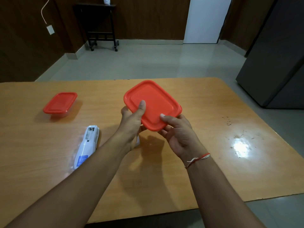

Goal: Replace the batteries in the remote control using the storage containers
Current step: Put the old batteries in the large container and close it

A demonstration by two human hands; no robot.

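Both hands hold a red-lidded storage container (153,102) lifted above the middle of the wooden table (205,112), tilted toward me. My left hand (131,122) grips its left side with the thumb on the lid. At the near right corner my right hand (177,134) grips it, thumb on the lid too. The container's body is hidden under the lid and fingers. A white remote control (87,145) lies face down to the left of my left forearm, its battery compartment open and looking empty. A second red-lidded container (60,103) stands closed at the far left.
A small white piece (137,140) peeks out beside my left wrist; what it is cannot be told. A bright glare and dark specks mark the table's right part (240,142). Beyond the table are a tiled floor, a dark trolley (102,27) and a dark fridge (279,55).
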